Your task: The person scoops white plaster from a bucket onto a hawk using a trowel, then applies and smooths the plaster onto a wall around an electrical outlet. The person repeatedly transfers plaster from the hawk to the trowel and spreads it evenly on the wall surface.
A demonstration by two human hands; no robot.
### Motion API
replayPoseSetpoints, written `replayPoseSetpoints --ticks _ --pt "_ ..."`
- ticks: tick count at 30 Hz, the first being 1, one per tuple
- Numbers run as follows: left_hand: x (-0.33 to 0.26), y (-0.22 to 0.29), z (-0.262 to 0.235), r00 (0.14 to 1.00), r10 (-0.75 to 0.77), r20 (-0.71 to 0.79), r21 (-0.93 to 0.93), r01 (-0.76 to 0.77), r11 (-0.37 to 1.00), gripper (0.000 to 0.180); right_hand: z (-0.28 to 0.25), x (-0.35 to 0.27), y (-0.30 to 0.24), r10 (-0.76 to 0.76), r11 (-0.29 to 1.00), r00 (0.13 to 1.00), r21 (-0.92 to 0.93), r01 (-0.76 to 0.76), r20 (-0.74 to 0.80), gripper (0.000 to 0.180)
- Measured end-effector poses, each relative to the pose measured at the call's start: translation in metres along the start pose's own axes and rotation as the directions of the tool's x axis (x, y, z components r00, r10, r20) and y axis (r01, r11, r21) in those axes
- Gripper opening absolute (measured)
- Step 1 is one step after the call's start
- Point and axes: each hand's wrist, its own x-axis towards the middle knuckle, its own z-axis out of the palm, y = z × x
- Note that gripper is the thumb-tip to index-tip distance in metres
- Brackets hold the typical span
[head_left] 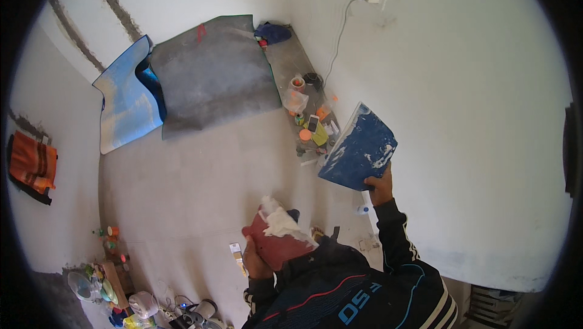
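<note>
My left hand [257, 261] grips the edge of a red putty board [276, 245]. A lump of white putty [280, 219] lies across the board's upper part. My right hand [381, 187] is raised and closed on the lower right corner of a blue flat putty spreader [359, 150], a wide plate smeared with white. The spreader is tilted in front of the pale wall [467, 122]; whether its edge touches the wall I cannot tell. Part of each hand's fingers is hidden behind what it holds.
A grey mat [215, 77] and a blue mat [130, 98] lie at the back. Along the wall's foot stand a phone [313, 123], jars and bags, below a plugged-in cord [340, 31]. A paintbrush [237, 256] lies on the floor; household clutter [146, 305] fills the lower left.
</note>
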Motion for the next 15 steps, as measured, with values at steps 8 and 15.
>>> replayPoseSetpoints --ticks 8,15 --pt "0.12 0.038 -0.082 0.949 0.31 0.057 0.066 -0.313 0.947 0.061 0.045 0.062 0.074 -0.109 0.973 0.985 0.187 0.132 -0.131 0.068" --pt "0.166 0.054 -0.095 0.947 0.296 0.128 0.07 -0.306 0.949 0.059 0.042 0.061 0.115 -0.103 0.895 0.982 0.416 0.16 -0.156 0.061"
